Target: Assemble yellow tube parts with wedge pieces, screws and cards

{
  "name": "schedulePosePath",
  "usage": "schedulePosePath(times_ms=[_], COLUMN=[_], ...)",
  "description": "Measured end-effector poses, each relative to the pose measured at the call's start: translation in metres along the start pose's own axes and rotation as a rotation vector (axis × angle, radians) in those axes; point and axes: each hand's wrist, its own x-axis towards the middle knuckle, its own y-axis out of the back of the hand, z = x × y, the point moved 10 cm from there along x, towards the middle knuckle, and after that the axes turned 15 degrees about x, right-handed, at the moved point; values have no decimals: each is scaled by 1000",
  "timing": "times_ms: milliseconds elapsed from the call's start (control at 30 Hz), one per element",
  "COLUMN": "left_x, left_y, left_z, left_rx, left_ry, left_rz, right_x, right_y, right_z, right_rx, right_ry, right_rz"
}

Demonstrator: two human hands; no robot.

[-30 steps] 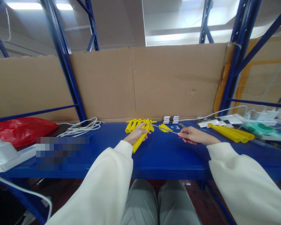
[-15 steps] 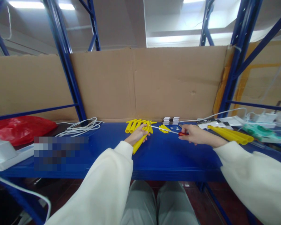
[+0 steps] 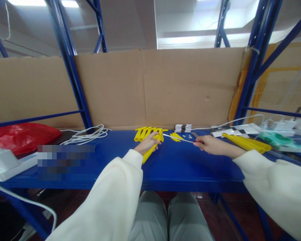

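Observation:
My left hand [image 3: 147,143] is closed around a yellow tube-handled piece [image 3: 148,156], whose round handle slants down toward me. In my right hand [image 3: 208,145] is a screwdriver [image 3: 179,138] with a long metal shaft; my fingers cover most of its red handle. The shaft points left, and its tip meets the upper end of the yellow piece, though the exact contact is too small to make out. Behind my left hand lie several similar yellow pieces [image 3: 142,134]. Between the hands, small flat yellow parts [image 3: 176,136] and tiny metal bits [image 3: 190,136] rest beyond the shaft.
A stack of black-and-white blades or strips [image 3: 183,128] stands by the cardboard wall [image 3: 145,90]. More yellow tubes [image 3: 247,143] lie right of my right hand. White cables [image 3: 87,135] and a red bag [image 3: 23,136] occupy the left of the blue table [image 3: 175,167].
My right hand has shifted slightly right and its grip has turned, hiding more of the screwdriver's red handle. The left hand keeps its hold on the yellow piece, nearly still.

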Motion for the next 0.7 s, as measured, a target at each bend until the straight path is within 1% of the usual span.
schedulePosePath(times_ms=[167,267,367,533,633,700], left_x=[-2,-1,-2,-6,-7,-6], left_y=[0,0,1,2,3,4], left_z=[-2,-1,-2,3,3,3], left_rx=[-18,-36,-34,-18,-10,-6], left_ry=[30,25,35,44,62,64], left_rz=[0,4,12,39,56,59], right_x=[3,2,-1,-12,-15,-16], right_y=[-10,-12,-10,-7,-7,-6], right_z=[3,7,4,-10,-21,-23], right_rx=[55,18,-112,-395,-490,-512], right_ry=[42,45,44,50,104,125], right_rz=[20,106,187,219,228,234])
